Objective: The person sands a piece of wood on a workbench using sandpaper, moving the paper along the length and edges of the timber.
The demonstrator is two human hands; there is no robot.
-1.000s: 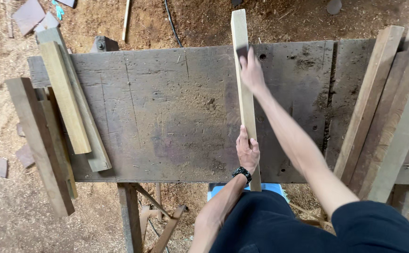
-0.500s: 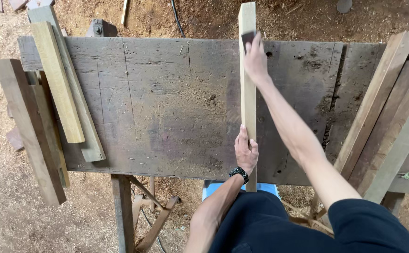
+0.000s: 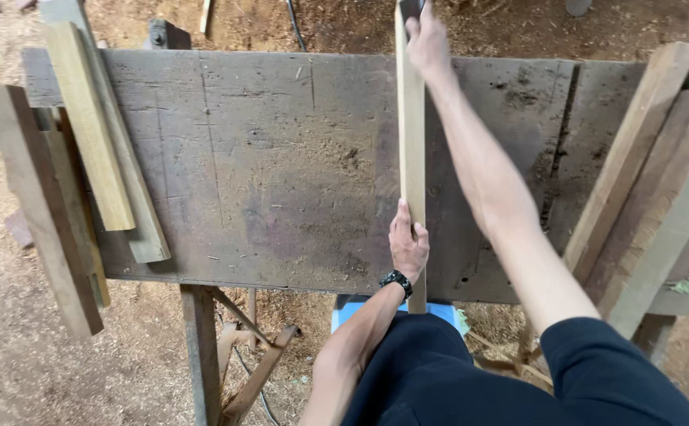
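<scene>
A long pale wooden strip (image 3: 412, 134) lies lengthwise across a worn grey wooden workbench (image 3: 281, 166), running from the near edge past the far edge. My left hand (image 3: 407, 243), with a black watch at the wrist, grips the strip near its near end. My right hand (image 3: 428, 39) is stretched out and holds the strip's far end, where a small dark object shows at the fingers; I cannot tell what it is.
Several pale wooden planks (image 3: 92, 134) lie angled on the bench's left end, some overhanging. More planks (image 3: 644, 173) lean across the right end. Sawdust covers the ground. A blue object (image 3: 360, 312) sits under the bench by my legs.
My right hand has slid farther along the strip toward its far end. My left hand keeps its hold near the near end. The view has shifted slightly.
</scene>
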